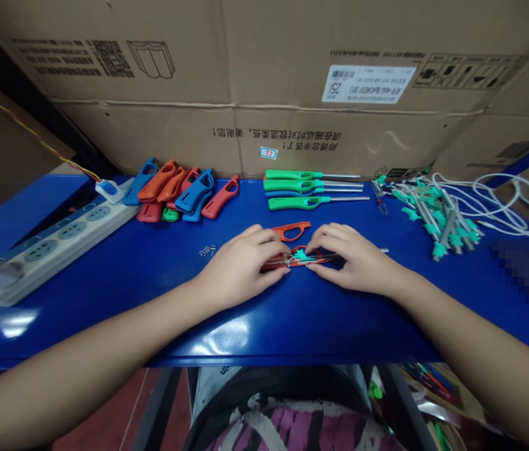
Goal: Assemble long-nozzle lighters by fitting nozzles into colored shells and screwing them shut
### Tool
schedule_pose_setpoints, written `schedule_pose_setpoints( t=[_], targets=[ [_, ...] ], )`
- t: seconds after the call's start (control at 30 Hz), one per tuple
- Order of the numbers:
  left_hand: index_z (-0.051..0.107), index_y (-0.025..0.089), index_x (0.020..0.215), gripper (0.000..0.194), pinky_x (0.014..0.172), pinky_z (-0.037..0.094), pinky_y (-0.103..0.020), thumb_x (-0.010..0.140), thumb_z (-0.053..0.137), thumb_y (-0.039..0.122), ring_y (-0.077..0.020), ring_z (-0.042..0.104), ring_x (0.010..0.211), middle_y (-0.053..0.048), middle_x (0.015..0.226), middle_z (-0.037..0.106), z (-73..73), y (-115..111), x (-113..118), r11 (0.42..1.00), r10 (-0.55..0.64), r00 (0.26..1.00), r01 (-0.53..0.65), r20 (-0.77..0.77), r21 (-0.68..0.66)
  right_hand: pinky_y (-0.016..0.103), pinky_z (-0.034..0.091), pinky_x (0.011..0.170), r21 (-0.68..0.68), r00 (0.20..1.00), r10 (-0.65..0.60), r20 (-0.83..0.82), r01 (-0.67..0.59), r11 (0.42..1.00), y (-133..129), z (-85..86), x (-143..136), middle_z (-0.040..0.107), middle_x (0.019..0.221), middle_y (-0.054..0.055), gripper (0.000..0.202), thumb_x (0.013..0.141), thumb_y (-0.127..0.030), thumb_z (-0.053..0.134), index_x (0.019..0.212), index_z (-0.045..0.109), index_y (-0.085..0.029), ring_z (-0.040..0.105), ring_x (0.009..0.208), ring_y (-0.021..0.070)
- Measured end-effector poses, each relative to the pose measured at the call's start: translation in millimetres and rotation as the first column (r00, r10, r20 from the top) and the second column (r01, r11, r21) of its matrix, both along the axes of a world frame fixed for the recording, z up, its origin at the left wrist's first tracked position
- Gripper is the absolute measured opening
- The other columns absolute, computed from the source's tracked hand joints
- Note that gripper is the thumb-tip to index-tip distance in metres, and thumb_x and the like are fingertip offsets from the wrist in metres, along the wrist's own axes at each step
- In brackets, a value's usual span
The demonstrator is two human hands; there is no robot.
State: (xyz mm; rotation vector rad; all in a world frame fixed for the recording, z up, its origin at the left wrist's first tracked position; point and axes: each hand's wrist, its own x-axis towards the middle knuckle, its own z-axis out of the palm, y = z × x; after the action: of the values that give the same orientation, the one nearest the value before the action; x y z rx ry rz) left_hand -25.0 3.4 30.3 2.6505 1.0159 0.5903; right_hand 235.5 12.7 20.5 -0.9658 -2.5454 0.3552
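On the blue worktop (315, 329), an open orange-red lighter shell (273, 265) lies near the centre of the frame, with a teal part (300, 255) and thin wires inside. The left hand (244, 262) has its grip narrowed on the shell's left end; the right hand (358, 260) holds the other end, its grip seemingly narrow too, though the fingers hide much of it. Just above sits a loose orange shell half (300, 225); small screws (207, 251) lie left of the left hand. Coloured handles (193, 193) are piled at upper left, green lighters (287, 185) at upper centre, teal-and-metal parts (439, 219) at right beside a white cord (503, 199).
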Motion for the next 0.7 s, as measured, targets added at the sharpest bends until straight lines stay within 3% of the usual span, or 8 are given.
schedule_pose_setpoints(
  t=[0.1,0.23,0.5,0.7],
  targets=[
    [0.065,0.018,0.117,0.022,0.101,0.049,-0.041,0.096,0.058,0.020,-0.0242,0.059,0.115,-0.009,0.120,0.064,-6.8,-0.4,3.1,0.992,-0.125,0.992,0.125,-0.002,0.009,0.036,0.039,0.085,-0.011,0.999,-0.038,0.030,0.038,0.999,0.5,-0.2,-0.5,0.066,0.101,0.004,0.011,0.092,-0.030,0.065,0.097,0.060,-0.022,0.059,0.095,0.0200],
    [0.059,0.020,0.129,0.033,0.104,0.049,-0.041,0.097,0.053,0.014,-0.0233,0.057,0.120,-0.010,0.127,0.061,-13.8,-0.4,4.8,0.984,-0.172,0.985,0.173,0.013,-0.053,0.034,0.037,0.083,-0.048,1.000,-0.026,0.014,0.027,0.998,-0.1,0.3,-1.1,0.065,0.097,0.003,0.011,0.094,-0.031,0.063,0.093,0.058,-0.022,0.059,0.091,0.0185],
    [0.060,0.019,0.125,0.030,0.106,0.049,-0.038,0.100,0.044,0.012,-0.0215,0.057,0.121,-0.010,0.124,0.062,-16.8,2.6,5.5,0.980,-0.186,0.980,0.190,0.064,-0.066,0.033,0.035,0.082,-0.077,1.000,-0.015,-0.005,0.014,0.997,-0.5,-0.2,-1.3,0.066,0.092,0.002,0.006,0.093,-0.027,0.062,0.094,0.059,-0.021,0.059,0.087,0.0173],
    [0.062,0.018,0.115,0.019,0.096,0.053,-0.039,0.098,0.054,0.021,-0.0228,0.063,0.108,-0.009,0.115,0.066,-10.3,-0.2,5.1,0.992,-0.071,0.993,0.080,0.092,-0.093,0.033,0.034,0.081,-0.066,1.000,-0.029,-0.012,0.028,0.997,1.1,-2.4,-0.4,0.065,0.085,0.001,0.005,0.094,-0.024,0.059,0.096,0.062,-0.021,0.058,0.085,0.0171]
  ],
)
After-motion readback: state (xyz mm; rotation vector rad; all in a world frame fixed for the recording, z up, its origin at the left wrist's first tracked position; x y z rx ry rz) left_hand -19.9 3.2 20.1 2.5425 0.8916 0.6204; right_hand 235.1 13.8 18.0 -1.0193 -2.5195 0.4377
